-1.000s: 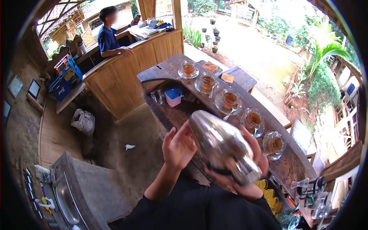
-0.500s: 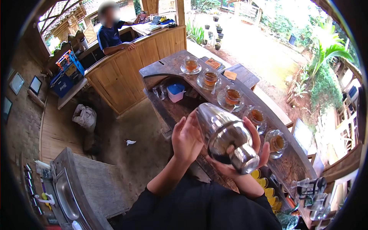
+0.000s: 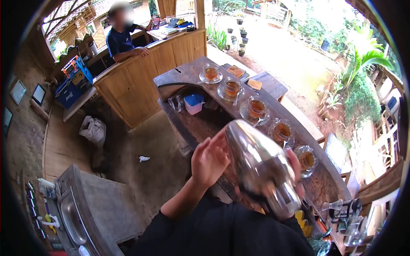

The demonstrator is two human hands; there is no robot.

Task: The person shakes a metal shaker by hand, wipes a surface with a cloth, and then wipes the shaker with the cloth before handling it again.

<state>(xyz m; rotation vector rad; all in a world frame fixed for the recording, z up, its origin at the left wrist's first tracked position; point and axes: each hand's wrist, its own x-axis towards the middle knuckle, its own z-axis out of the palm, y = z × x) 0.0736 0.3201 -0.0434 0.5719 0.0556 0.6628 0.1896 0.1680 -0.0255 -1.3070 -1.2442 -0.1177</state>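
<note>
A shiny metal cocktail shaker (image 3: 262, 164) is tilted in front of my chest, its wide base up and left and its narrow cap down and right. My left hand (image 3: 210, 161) is at the base, palm showing and fingertips partly hidden behind the metal. Around the far right side of the shaker wraps my right hand (image 3: 295, 168), mostly hidden and blurred. Beyond it on the curved wooden counter stand several glass cups of amber drink on saucers, among them a near cup (image 3: 306, 160) and a middle cup (image 3: 257, 108).
A blue-lidded tub (image 3: 194, 104) sits on the shelf under the counter (image 3: 179, 72). Glassware (image 3: 354, 224) and yellow items (image 3: 304, 224) are at lower right. A sink (image 3: 73, 219) is at lower left. Another person (image 3: 121, 42) is behind a wooden desk (image 3: 158, 68).
The shaker has swung down and to the right, turning its cap lower. My right hand moved with it and is now more hidden. My left hand stays near the base.
</note>
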